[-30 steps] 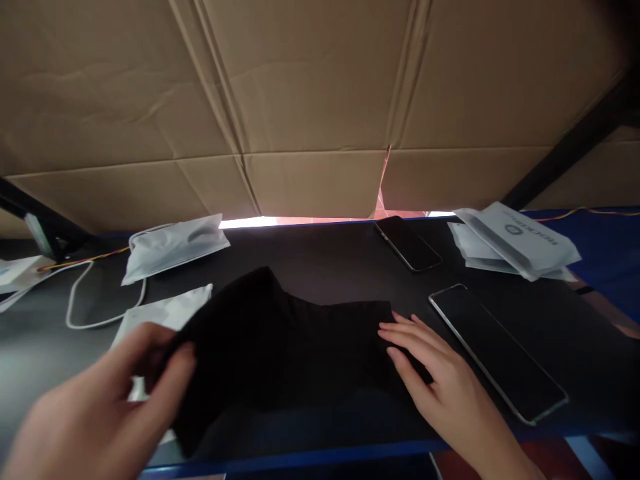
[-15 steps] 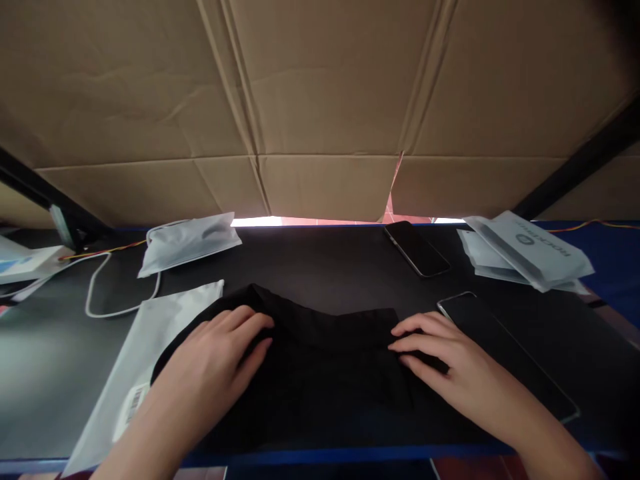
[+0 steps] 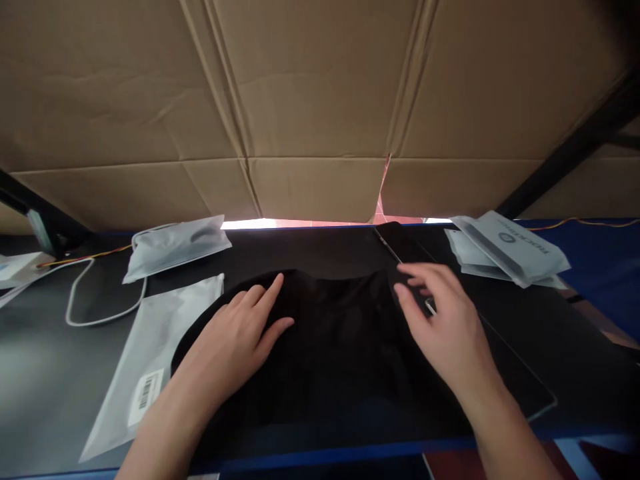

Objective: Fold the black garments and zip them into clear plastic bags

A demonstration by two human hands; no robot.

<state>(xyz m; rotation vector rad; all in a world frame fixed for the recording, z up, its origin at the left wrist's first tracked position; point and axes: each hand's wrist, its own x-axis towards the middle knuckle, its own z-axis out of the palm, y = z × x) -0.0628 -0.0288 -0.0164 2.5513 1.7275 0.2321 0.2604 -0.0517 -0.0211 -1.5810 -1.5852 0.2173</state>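
Observation:
A piece of black cloth [image 3: 340,353] lies spread on the dark table; its exact kind cannot be made out. My left hand [image 3: 243,327] rests flat on the cloth's left part, thumb and index finger stretched apart. Just off the cloth's upper right corner, my right hand [image 3: 445,320] hovers with thumb and fingers parted and nothing visible between them. Left of the cloth is a frosted plastic bag [image 3: 175,320] with a barcode label [image 3: 145,397], partly covered by my left forearm. Behind my right hand, a black phone [image 3: 395,237] is partly hidden.
A thin, clear-edged rectangular item [image 3: 525,373] lies right of my right hand. Printed frosted bags [image 3: 520,250] are stacked at the back right. A filled white pouch [image 3: 177,247] and a white cable [image 3: 75,293] lie at back left. Cardboard [image 3: 320,100] rises behind the table.
My right hand has moved up and away from the cloth's right edge. The cloth's top edge has shifted further back. My left hand has slid slightly right and its fingers have straightened.

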